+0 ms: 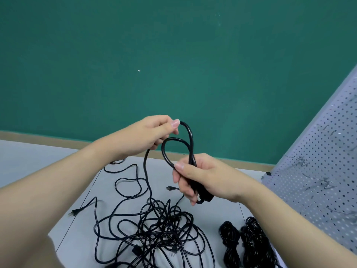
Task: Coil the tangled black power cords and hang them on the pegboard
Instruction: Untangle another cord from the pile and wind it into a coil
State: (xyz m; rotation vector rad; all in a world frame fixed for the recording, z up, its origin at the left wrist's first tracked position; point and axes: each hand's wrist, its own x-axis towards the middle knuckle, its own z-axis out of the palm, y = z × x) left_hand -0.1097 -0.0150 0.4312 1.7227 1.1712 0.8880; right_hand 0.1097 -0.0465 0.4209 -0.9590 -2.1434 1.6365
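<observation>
Looped black cord (188, 144) raised above tangled cords (154, 229); pegboard (318, 171) right.

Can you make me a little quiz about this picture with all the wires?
1. True or false: the right hand is holding loops of cord.
2. Where do the bundled cords lie? A) on the pegboard B) on the table, right of the tangle C) in the left hand
3. Fill in: the wall behind the table is ____.

Key:
1. True. The left hand pinches the top of the same cord.
2. B. The pegboard's hooks that show hold no cords.
3. Green.
</observation>
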